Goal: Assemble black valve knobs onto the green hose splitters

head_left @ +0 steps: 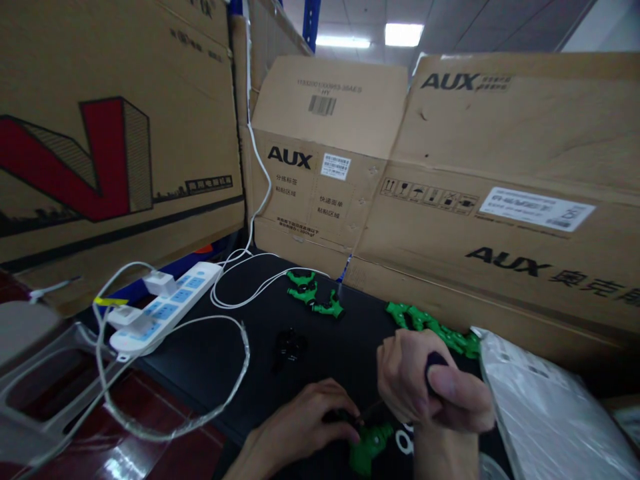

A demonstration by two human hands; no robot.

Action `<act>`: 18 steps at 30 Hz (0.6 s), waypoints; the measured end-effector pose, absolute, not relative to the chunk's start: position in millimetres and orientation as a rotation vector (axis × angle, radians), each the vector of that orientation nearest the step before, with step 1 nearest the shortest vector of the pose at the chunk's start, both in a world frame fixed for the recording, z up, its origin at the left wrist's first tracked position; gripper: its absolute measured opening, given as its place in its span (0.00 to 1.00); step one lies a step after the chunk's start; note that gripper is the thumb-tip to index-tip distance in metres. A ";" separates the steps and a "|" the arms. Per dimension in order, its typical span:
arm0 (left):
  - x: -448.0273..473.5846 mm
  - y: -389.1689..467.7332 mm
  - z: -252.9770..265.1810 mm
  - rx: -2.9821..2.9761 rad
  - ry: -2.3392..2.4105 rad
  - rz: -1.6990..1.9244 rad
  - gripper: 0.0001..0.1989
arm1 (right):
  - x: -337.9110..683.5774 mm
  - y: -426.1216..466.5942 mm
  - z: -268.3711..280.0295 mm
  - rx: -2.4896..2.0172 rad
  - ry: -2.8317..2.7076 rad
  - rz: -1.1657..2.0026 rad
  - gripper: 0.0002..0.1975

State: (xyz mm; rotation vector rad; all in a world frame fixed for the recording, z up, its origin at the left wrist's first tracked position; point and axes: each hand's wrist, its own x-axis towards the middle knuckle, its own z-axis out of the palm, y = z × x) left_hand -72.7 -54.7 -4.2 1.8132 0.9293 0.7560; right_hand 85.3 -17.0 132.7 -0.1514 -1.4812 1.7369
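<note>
My right hand (413,380) is wrapped round the dark handle (436,365) of a screwdriver, its thumb lying over the handle's end. A thin shaft runs from this fist down toward my left hand (313,420). The left fingers are pinched on a small black part (341,416), which sits against a green Y-shaped plastic piece (367,450) near the bottom edge. Whether the screwdriver tip touches the part I cannot tell. White rings (404,440) lie beside the green piece, partly covered by my right wrist.
Green plastic pieces lie at the back (327,305), and a row of more green pieces (440,333) is behind my right hand. Black parts (290,347) rest mid-table. A white power strip (193,287) with cables is left, a plastic bag (545,407) right. Cardboard boxes (320,200) wall the back.
</note>
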 end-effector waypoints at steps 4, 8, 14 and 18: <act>-72.3 -56.0 -7.8 1.815 0.951 0.769 0.15 | 54.5 -28.9 128.2 -0.820 -1.066 0.885 0.16; -73.6 -55.5 -11.0 1.825 0.927 0.781 0.14 | 40.2 -45.0 127.2 -1.013 -0.866 0.456 0.14; -73.6 -53.6 -8.5 1.834 0.880 0.763 0.13 | 82.6 -27.0 131.1 -0.489 -1.389 1.562 0.14; -70.9 -53.4 -6.4 1.825 0.908 0.771 0.13 | 90.2 -9.6 127.8 -0.061 -1.408 1.878 0.15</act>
